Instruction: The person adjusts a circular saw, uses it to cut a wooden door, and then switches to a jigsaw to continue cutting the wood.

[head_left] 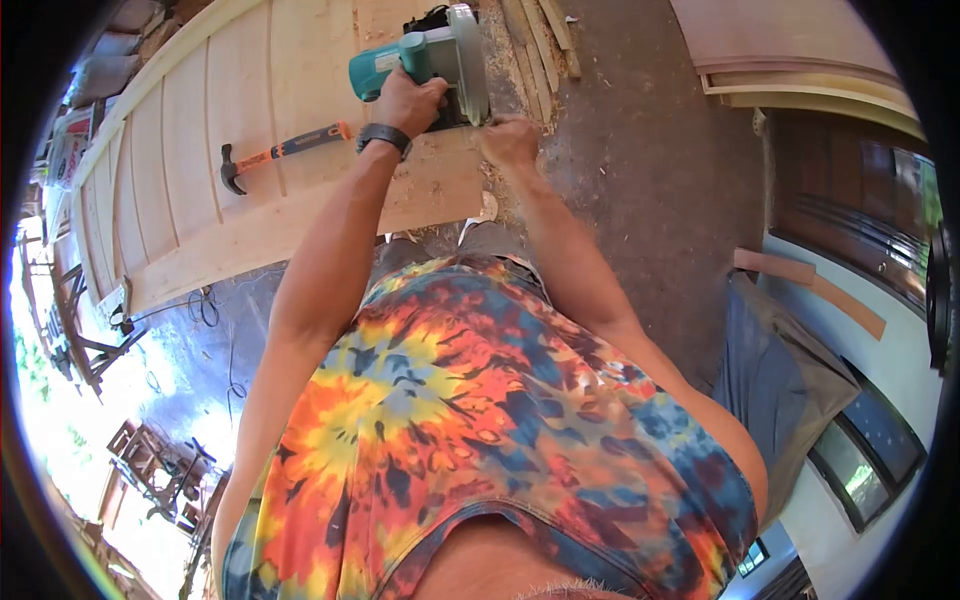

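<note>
My left hand [408, 102], with a dark watch on the wrist, is wrapped around the handle of a teal circular saw [376, 70]. The saw rests near the right end of a large pale wooden panel [240, 85], its round silver guard [470, 65] facing right. My right hand [511, 139] is closed beside the lower end of that guard, at the panel's edge. What its fingers grip there, if anything, is too small to make out. Left of the saw, a claw hammer [290, 147] with an orange and dark handle lies on the panel.
Several wood strips [540, 50] and sawdust lie right of the saw. A dark floor [640, 180] runs alongside. Cables [205, 308] trail on the floor at left. Boards [800, 80] are stacked at upper right, above a draped grey cloth [770, 370].
</note>
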The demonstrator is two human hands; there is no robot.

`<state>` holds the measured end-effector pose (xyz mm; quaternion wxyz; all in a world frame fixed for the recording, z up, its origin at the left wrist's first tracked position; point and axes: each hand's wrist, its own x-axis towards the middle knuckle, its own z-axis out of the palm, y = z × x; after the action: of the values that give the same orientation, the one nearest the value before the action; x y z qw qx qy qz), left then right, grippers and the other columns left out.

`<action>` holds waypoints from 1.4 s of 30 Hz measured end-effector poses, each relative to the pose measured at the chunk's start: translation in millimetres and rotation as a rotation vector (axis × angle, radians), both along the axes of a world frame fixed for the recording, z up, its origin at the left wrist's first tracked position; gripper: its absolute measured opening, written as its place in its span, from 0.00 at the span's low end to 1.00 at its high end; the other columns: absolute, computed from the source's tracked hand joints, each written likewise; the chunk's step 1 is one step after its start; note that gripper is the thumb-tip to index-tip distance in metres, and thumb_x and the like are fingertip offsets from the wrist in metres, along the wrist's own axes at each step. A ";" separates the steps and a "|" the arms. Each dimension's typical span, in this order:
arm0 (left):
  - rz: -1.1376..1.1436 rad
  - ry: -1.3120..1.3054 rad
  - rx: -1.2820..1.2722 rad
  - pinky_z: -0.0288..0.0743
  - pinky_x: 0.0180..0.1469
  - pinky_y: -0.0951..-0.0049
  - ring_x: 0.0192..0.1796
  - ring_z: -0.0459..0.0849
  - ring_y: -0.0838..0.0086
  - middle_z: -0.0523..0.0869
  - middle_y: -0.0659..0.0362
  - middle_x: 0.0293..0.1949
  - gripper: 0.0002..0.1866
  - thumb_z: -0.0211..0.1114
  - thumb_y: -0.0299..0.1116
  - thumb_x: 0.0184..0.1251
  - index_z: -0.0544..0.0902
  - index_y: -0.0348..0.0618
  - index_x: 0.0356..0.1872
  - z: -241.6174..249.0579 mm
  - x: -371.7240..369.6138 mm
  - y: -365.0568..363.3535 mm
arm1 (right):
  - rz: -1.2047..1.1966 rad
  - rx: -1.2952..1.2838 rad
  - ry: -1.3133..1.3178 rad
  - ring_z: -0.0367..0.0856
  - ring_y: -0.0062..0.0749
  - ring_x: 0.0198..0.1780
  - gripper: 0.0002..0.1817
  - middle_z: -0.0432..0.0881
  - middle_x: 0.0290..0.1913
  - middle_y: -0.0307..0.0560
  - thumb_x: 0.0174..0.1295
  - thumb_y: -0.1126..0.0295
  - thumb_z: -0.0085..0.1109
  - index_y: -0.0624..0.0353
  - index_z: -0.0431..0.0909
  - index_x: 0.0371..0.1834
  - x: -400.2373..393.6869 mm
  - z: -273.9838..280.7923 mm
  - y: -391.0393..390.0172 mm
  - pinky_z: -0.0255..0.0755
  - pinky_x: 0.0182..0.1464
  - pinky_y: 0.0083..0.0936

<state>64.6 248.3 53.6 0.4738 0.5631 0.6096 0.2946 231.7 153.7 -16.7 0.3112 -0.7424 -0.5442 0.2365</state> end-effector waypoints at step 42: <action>0.132 -0.034 -0.004 0.77 0.26 0.71 0.22 0.84 0.72 0.87 0.57 0.25 0.10 0.72 0.29 0.60 0.82 0.35 0.39 -38.8 -56.3 28.6 | 0.059 -0.626 0.870 0.81 0.23 0.26 0.15 0.87 0.28 0.41 0.62 0.61 0.73 0.64 0.89 0.38 -18.1 0.8 -46.1 0.74 0.29 0.25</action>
<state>8.3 276.9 14.8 0.4648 0.5158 0.6379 0.3332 213.6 107.5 -16.0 0.2649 -0.6174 -0.2889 0.6820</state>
